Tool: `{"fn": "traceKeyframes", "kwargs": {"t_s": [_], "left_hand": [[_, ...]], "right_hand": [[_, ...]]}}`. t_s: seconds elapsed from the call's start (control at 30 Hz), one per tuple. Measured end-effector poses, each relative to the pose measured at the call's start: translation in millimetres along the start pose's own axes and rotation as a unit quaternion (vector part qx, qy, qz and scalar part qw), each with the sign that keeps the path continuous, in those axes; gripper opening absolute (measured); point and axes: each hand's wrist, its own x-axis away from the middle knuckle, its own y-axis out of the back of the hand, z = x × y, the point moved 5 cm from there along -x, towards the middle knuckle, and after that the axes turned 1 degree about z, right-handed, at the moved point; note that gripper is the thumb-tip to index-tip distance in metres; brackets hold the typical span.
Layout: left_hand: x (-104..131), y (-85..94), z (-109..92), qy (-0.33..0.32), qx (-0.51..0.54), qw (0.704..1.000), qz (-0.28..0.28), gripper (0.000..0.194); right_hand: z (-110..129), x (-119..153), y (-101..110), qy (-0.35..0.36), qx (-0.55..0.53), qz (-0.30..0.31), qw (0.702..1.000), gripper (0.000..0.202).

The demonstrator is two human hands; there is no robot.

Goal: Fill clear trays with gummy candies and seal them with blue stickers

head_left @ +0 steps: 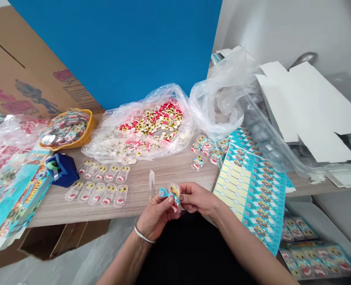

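My left hand [156,217], with a metal bangle at its wrist, pinches a small clear plastic blister case [174,189] at the table's front edge. Yellow and red pieces show inside the case. A blue printed sticker [164,192] lies across it, one end sticking out to the left. From the right, my right hand [197,198] grips the same case, its thumb and fingertips at the side; part of the case is hidden by fingers. Left of my hands, similar filled cases [97,193] lie in two rows. Sticker sheets [236,174] lie beside my right forearm.
A plastic bag [110,136] of loose yellow, red and white pieces lies at the back. Left are a yellow basket [88,132] of labelled cases, a blue tape dispenser [65,170] and a printed box [29,198]. Several labelled cases [198,162] lie near the sheets; white card [315,107] stands right.
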Motion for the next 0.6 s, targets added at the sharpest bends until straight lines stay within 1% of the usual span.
{"fn": "traceKeyframes", "kwargs": {"t_s": [0.07, 0.13, 0.17, 0.2, 0.27, 0.3, 0.33, 0.4, 0.43, 0.5, 0.6], "left_hand": [[-2, -1.1, 0, -0.001, -0.009, 1.0, 0.004, 0.024], [-5, -0.6, -1, -0.024, -0.009, 0.999, -0.02, 0.024], [-7, 0.3, -2, -0.04, -0.004, 0.998, -0.043, 0.025], [-9, 1.4, -4, -0.058, 0.002, 0.996, -0.071, 0.028], [-13, 3.0, -6, -0.093, 0.015, 0.988, -0.126, 0.034], [-15, 2.6, -6, -0.107, 0.019, 0.983, -0.144, 0.037], [-16, 1.3, -6, -0.119, 0.021, 0.981, -0.154, 0.039], [-19, -3.6, -6, -0.127, 0.014, 0.981, -0.148, 0.041], [-20, -6.2, -5, -0.127, 0.003, 0.982, -0.14, 0.04], [-20, -9.2, -6, -0.127, -0.029, 0.983, -0.131, 0.04], [-17, -5.2, -12, -0.163, -0.045, 0.975, -0.144, 0.036]], "right_hand": [[0, -3, 2, -0.036, -0.003, 0.005, 0.999, 0.044], [1, -7, 6, -0.037, 0.006, -0.024, 0.999, 0.045], [2, -7, 10, -0.021, 0.019, -0.06, 0.998, 0.044], [5, -6, 14, 0.008, 0.038, -0.116, 0.993, 0.042], [14, 3, 22, 0.094, 0.085, -0.236, 0.964, 0.036], [18, 8, 22, 0.136, 0.109, -0.272, 0.946, 0.034], [22, 13, 20, 0.169, 0.134, -0.287, 0.933, 0.031], [25, 19, 14, 0.206, 0.19, -0.271, 0.921, 0.026], [25, 21, 11, 0.213, 0.217, -0.26, 0.916, 0.023], [26, 25, 11, 0.217, 0.249, -0.266, 0.905, 0.02], [27, 32, 18, 0.207, 0.243, -0.287, 0.903, 0.02]]}}
